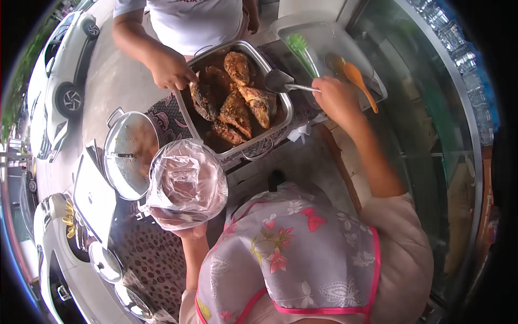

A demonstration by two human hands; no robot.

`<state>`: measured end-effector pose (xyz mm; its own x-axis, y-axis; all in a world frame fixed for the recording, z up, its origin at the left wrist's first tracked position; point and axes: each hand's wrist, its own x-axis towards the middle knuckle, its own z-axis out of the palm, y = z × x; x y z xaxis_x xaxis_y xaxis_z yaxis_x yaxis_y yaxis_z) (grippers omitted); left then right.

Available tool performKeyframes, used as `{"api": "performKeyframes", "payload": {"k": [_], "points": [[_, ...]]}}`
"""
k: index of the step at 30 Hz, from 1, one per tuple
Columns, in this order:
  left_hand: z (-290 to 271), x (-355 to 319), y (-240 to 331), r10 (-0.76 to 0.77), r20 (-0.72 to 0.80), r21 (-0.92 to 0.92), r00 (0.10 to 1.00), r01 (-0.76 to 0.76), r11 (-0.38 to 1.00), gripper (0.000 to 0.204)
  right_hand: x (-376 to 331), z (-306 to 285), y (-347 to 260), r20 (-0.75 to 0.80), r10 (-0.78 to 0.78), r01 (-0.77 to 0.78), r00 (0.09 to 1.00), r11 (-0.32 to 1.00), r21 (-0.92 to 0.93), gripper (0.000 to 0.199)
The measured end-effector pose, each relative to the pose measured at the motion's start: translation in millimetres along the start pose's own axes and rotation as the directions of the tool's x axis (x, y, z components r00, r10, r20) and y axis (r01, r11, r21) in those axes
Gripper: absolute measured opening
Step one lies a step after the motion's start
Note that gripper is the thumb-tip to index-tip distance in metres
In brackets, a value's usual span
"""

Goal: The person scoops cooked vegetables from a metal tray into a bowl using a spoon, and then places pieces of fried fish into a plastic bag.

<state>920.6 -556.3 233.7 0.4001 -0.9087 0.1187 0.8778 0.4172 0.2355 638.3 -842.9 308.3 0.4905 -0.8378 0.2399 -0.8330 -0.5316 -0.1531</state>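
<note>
Gripping a metal spatula (280,81) — right hand (335,97) fingers closed — over fried fish (237,105).

1 rectangular steel tray (284,97) w/ approx 5 browned fried fish pcs (237,110). 1 metal serving spoon (280,81). 1 clear plastic bag (186,183). 1 glass pot lid (127,156). 1 green utensil (300,49), 1 orange spoon (359,81). 2 white cars (62,81).

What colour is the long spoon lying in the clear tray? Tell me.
Orange: the long plastic spoon shows best in the head view.
</note>
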Motion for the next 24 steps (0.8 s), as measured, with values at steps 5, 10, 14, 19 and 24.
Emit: {"api": "performKeyframes", "payload": {"k": [5, 10, 14, 19, 24], "points": [[15.4, 4.0, -21.9, 0.027, -0.013, -0.009, 1.0, -0.028, 1.0, 0.062, 83.3, 0.4, -4.7, 0.073, -0.278, 0.287, 0.958, 0.932, -0.22, 0.008], [19.1, 6.2, -26.5, 0.021, 0.009, -0.034, 1.0, -0.021, 0.999, 0.061, 125.1, 23.4, -34.4, 0.059, -0.434, 0.435, 0.899, 0.868, -0.239, 0.008], [33.9, 24.2, -33.6, 0.057, 0.002, 0.036, 0.998, -0.057, 0.998, 0.055, 145.0, 44.6, -40.2, 0.169, -0.368, 0.403, 0.915, 0.861, -0.309, 0.01], [38.8, 36.0, -22.4, 0.057, 0.114, 0.032, 0.992, -0.061, 0.998, 0.054, 157.7, 39.3, -41.9, 0.194, -0.333, 0.378, 0.923, 0.877, -0.296, 0.01], [23.7, 46.0, 7.6, 0.137, 0.137, 0.1, 0.981, -0.151, 0.983, 0.056, 181.3, 48.2, -5.3, 0.241, -0.353, 0.407, 0.904, 0.883, -0.234, 0.01]]}}
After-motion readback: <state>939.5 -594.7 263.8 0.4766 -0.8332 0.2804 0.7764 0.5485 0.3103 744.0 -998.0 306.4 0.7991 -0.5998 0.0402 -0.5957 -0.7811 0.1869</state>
